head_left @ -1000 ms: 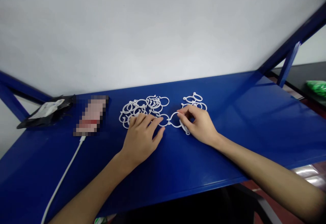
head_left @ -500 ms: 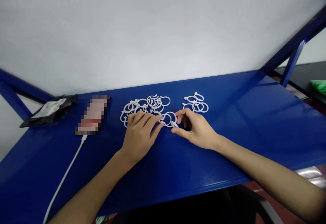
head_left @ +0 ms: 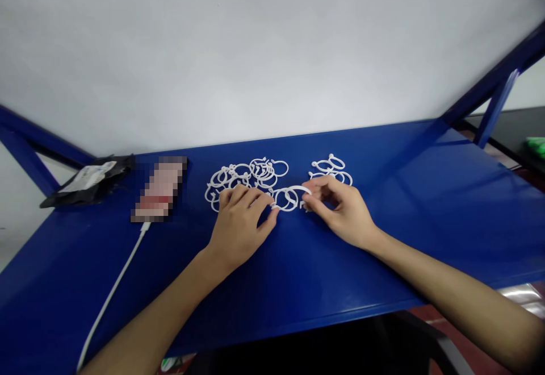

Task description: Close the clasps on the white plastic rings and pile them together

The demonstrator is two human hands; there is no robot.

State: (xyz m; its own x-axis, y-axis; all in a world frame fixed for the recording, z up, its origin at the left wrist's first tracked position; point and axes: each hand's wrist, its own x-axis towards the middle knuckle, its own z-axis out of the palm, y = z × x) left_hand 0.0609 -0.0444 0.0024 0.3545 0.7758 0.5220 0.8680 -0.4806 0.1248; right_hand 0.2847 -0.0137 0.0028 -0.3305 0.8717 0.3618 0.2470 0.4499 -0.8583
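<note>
My left hand point(head_left: 239, 221) is closed, with thumb and forefinger pinching the edge of a white plastic ring point(head_left: 286, 210) just above the table. My right hand point(head_left: 347, 210) pinches a second white ring point(head_left: 298, 187), tilted and overlapping the first; whether the two are linked I cannot tell. Behind and beside my left hand lies a pile of white rings point(head_left: 264, 180), many with open ends and small knobs. A smaller group of white rings point(head_left: 330, 165) lies beyond my right hand, which covers part of it.
A blue table point(head_left: 298, 284) runs up to a pale wall point(head_left: 264, 51). On the left are a blurred-out phone point(head_left: 159, 190) with a white cable point(head_left: 113, 290) and a black plastic bag point(head_left: 91, 179). Blue frame bars point(head_left: 496, 108) rise at both sides.
My right hand has moved slightly right and turned the ring it holds, which now appears tilted and further right. My left hand keeps its pinch. The whole view has shifted a little.
</note>
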